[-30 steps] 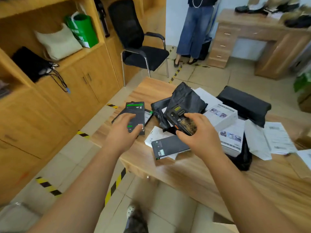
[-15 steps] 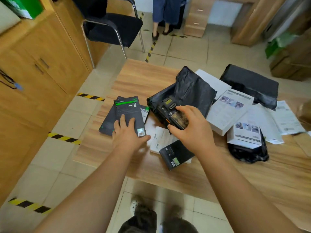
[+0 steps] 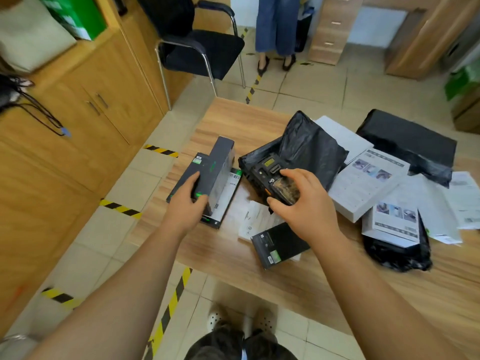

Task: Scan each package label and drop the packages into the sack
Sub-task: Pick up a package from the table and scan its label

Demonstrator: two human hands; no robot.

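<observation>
Your left hand grips a dark box near its lower end, thumb on the top face and fingers curled under it, so that the box tilts up off the table. Beneath it lies a second flat package with a white barcode label, flat on the table's left part. Your right hand holds the scanner from above, fingers and thumb curled round its body; the small yellow screen faces up and away from you. The scanner sits just in front of a black bag that stands crumpled at the table's centre. Near your right wrist lies another dark box on a white paper. To the right lie two white boxes, further papers and a black parcel. A chair stands beyond the table.
</observation>
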